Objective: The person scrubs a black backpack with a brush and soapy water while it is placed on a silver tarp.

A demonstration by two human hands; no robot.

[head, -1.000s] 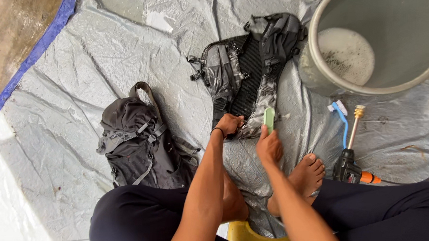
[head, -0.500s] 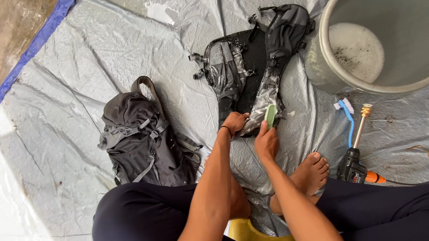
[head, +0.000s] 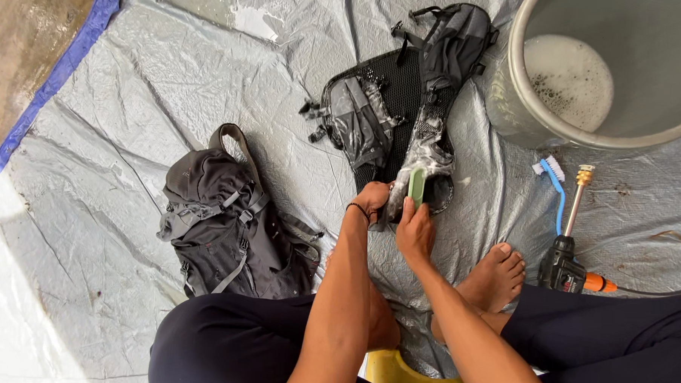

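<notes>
A soapy black-and-grey backpack (head: 404, 111) lies flat, a green brush (head: 416, 186) on its strap.

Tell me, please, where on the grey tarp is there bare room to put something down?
Bare tarp lies between the blue edge strip and both backpacks, and left of the dark backpack. It is crowded beside the tub: the blue brush, spray gun, both hands and the soapy backpack.
</notes>
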